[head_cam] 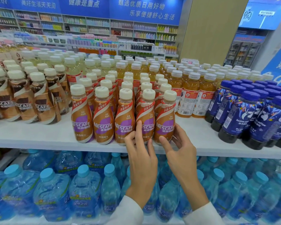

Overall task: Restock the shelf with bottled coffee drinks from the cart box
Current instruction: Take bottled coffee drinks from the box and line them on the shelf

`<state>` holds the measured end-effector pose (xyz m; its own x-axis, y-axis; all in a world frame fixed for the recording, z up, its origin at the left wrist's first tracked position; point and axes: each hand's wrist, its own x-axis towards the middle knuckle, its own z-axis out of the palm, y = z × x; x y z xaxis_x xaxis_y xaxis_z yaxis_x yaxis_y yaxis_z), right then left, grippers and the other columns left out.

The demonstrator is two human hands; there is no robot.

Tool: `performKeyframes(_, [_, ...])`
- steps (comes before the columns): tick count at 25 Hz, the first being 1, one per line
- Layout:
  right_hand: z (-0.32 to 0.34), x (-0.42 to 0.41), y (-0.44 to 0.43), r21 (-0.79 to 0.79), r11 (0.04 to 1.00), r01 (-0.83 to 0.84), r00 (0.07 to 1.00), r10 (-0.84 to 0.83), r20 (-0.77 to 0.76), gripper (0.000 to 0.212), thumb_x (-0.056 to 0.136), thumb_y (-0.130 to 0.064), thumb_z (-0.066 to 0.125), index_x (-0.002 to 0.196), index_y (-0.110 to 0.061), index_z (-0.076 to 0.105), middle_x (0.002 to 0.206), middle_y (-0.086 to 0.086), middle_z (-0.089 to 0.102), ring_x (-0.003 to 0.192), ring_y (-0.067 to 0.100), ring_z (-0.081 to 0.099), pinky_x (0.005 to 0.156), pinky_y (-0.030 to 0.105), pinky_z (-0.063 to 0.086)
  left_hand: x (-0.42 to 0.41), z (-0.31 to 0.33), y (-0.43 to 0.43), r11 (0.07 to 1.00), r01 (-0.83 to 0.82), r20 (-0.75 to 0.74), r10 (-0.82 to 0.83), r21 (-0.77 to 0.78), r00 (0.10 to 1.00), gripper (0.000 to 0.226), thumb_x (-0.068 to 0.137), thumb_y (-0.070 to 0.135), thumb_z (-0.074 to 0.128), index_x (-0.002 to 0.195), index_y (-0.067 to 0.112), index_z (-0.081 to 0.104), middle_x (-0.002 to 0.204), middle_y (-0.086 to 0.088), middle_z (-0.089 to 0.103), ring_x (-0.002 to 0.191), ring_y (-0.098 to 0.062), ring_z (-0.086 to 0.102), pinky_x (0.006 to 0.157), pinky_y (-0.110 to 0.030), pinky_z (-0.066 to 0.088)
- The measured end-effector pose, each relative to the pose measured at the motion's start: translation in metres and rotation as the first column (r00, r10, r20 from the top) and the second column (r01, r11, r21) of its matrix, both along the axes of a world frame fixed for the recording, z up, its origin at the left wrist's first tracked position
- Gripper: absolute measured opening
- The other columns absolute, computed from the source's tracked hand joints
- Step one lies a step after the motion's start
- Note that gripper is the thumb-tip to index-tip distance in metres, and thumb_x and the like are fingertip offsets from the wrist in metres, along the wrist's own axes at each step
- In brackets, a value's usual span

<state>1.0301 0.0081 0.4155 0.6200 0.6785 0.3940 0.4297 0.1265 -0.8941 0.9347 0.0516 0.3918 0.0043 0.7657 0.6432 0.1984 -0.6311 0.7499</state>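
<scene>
Up at the front edge of the white shelf (39, 135), five Nescafé coffee bottles (102, 116) stood shoulder to shoulder. They had cream caps, curvy waists and tan-and-purple labels with a red-and-white band spiralling up. Every one was upright, long axis vertical, logo facing out, with more of the same queued behind.

Both hands were at the right end of that row. The left hand (141, 153), wrist below the shelf edge, held the fourth bottle (146, 111) low down, with the index finger laid straight up the label and the thumb and other fingers curled at its base. The right hand (181, 148) cupped the end bottle (166, 117), thumb at the foot in front, fingers wrapped round its right side. Those two bottles touched each other, rising just above the hands.
</scene>
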Motion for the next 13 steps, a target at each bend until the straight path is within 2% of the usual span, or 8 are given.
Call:
performKeyframes(2, [-0.001, -0.002, 0.0, -0.013, 1.0, 0.005, 1.0, -0.005, 0.018, 0.063, 0.089, -0.027, 0.075, 0.146, -0.03, 0.048, 0.136, -0.014, 0.061, 0.122, 0.0, 0.058, 0.099, 0.015, 0.049, -0.001, 0.0, 0.001, 1.0, 0.007, -0.002, -0.007, 0.005, 1.0, 0.066, 0.099, 0.012, 0.06, 0.155, 0.024, 0.029, 0.12, 0.005, 0.036, 0.103, -0.017, 0.055, 0.088, -0.033, 0.054])
performKeyframes(6, [0.002, -0.007, -0.002, -0.046, 0.999, 0.019, 0.999, -0.017, 0.047, 0.055, 0.092, -0.029, 0.072, 0.143, -0.031, 0.05, 0.131, -0.017, 0.062, 0.119, -0.002, 0.059, 0.099, 0.017, 0.049, -0.004, 0.0, 0.002, 0.999, 0.033, -0.023, -0.034, -0.019, 0.999, 0.071, 0.097, 0.01, 0.061, 0.157, 0.026, 0.025, 0.116, 0.007, 0.037, 0.104, -0.016, 0.054, 0.091, -0.038, 0.054])
performKeyframes(10, [0.006, -0.011, -0.005, -0.121, 0.991, 0.055, 0.992, -0.04, 0.119, 0.036, 0.094, -0.036, 0.067, 0.129, -0.035, 0.057, 0.115, -0.02, 0.066, 0.106, -0.003, 0.062, 0.094, 0.025, 0.054, -0.011, 0.005, -0.006, 0.99, 0.124, -0.019, -0.125, -0.068, 0.992, 0.078, 0.094, 0.01, 0.063, 0.158, 0.028, 0.021, 0.117, 0.006, 0.038, 0.108, -0.014, 0.051, 0.094, -0.029, 0.051])
performKeyframes(13, [0.005, -0.021, -0.009, -0.124, 0.987, 0.107, 0.988, -0.091, 0.126, 0.031, 0.095, -0.031, 0.067, 0.12, -0.045, 0.055, 0.115, -0.024, 0.065, 0.109, -0.005, 0.06, 0.091, 0.015, 0.048, -0.024, 0.002, -0.007, 0.973, 0.206, 0.027, -0.204, -0.108, 0.979, 0.076, 0.093, 0.01, 0.063, 0.156, 0.031, 0.026, 0.119, 0.006, 0.042, 0.114, -0.015, 0.05, 0.098, -0.028, 0.048])
